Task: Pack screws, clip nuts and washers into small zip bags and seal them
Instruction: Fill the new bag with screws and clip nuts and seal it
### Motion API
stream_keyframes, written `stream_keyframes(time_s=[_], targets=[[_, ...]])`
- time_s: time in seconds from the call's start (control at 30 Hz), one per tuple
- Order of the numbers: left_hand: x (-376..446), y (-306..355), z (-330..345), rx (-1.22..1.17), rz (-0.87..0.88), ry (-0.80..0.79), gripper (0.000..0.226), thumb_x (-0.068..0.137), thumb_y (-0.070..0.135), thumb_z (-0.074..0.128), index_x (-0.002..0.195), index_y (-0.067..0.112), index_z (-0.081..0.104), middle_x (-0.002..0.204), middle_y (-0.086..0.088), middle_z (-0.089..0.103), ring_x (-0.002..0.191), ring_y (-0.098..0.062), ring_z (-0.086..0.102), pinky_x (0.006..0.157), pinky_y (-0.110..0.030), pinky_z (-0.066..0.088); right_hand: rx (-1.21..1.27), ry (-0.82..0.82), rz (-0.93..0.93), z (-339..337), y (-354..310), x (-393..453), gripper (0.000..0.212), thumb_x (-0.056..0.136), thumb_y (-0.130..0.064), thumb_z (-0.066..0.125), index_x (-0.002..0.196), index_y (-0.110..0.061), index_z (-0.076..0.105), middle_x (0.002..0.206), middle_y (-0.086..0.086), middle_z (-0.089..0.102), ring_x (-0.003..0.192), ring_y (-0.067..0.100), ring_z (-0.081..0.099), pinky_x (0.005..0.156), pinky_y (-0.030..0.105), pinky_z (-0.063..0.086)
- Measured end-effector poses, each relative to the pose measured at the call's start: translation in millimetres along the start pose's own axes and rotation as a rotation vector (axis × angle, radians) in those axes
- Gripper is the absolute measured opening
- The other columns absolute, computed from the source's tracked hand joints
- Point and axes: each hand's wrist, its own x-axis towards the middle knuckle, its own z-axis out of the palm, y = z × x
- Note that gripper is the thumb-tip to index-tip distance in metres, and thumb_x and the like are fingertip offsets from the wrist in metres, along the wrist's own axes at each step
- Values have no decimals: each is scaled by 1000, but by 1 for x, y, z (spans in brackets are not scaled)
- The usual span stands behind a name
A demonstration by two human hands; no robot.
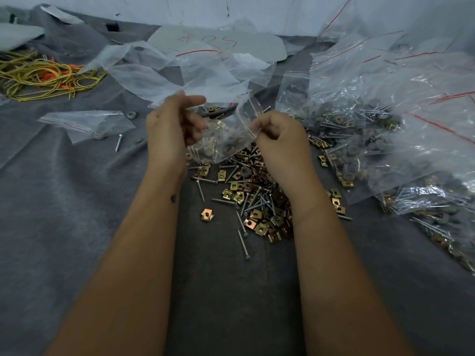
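Both hands hold one small zip bag point(226, 140) above the pile of screws and clip nuts point(254, 201) on the grey cloth point(77, 227). The right hand point(280, 140) pinches its edge with curled fingers. The left hand point(172, 127) has loosely bent fingers at the other side, but its grip on the bag is not clear.

A grey cloth surface point(77, 227) is carrying everything. Loose screws and clip nuts point(253, 201) are lying below the hands; filled bags point(372, 140) are lying right of the right hand point(279, 136), yellow cords point(43, 75) far beyond the left.

Dim, cool light; wide-angle edge distortion
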Motion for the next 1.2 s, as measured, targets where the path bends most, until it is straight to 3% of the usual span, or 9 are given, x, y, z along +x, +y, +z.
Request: stream_keyframes(time_s=[0.13,0.23,0.4,0.5,0.63,0.7,0.8,0.97,1.2], targets=[[1,3,-1,16,-13,151,32,100,22,43,85,14,71,49,6,53,44,-8,45,44,-18,35,189,31,46,-2,-4,0,26,86,2,56,74,-20,63,84,9,69,72,23,61,63,32,53],[-4,2,3,125,41,149,28,96,14,49,78,15,71,50,6,53,46,-5,45,46,-16,37,-57,14,26,-3,1,-1,27,83,1,50,70,-22,59,72,-7,59,56,2,45,51,21,36],[-15,-2,11,360,151,-145,20,95,35,57,86,22,69,68,2,59,55,-2,53,52,-14,43,-38,-43,-70,-1,-3,-3,30,84,5,52,73,-20,64,87,-3,68,82,5,62,70,21,50],[-19,-4,19,473,146,-259,9,93,35,64,99,29,65,73,1,60,58,-3,57,49,-17,47,-36,-108,-125,0,-4,-4,27,86,4,54,82,-18,70,79,-11,66,73,-6,58,67,14,45],[-11,-7,17,563,164,3,19,92,12,59,89,30,65,73,-2,64,59,-18,60,53,-34,51,30,15,-25,-6,-1,-2,43,92,-4,54,121,-35,61,100,-11,69,84,1,62,72,21,50],[-9,-7,14,547,258,190,15,90,12,57,93,23,66,62,9,56,52,-3,51,50,-22,43,-52,116,21,-12,1,-2,45,93,-7,51,126,-37,57,98,-12,66,80,4,60,69,29,51],[-10,-5,11,527,409,321,11,89,17,57,90,28,58,51,15,45,49,0,44,51,-11,34,-296,123,100,-19,7,-2,38,90,-7,49,117,-28,66,102,-7,67,89,13,61,81,40,54],[-8,-13,13,706,320,86,16,89,13,57,91,28,62,53,10,48,45,-1,43,46,-14,34,-585,-133,149,-16,10,-1,28,85,-18,62,108,-29,73,113,-2,70,111,26,58,97,44,48],[-8,-18,16,660,203,6,19,92,16,56,92,30,68,52,8,52,38,-1,39,39,-15,32,-561,-28,72,-12,12,-1,11,91,-21,63,95,-26,72,99,-4,71,96,21,63,90,45,50]])
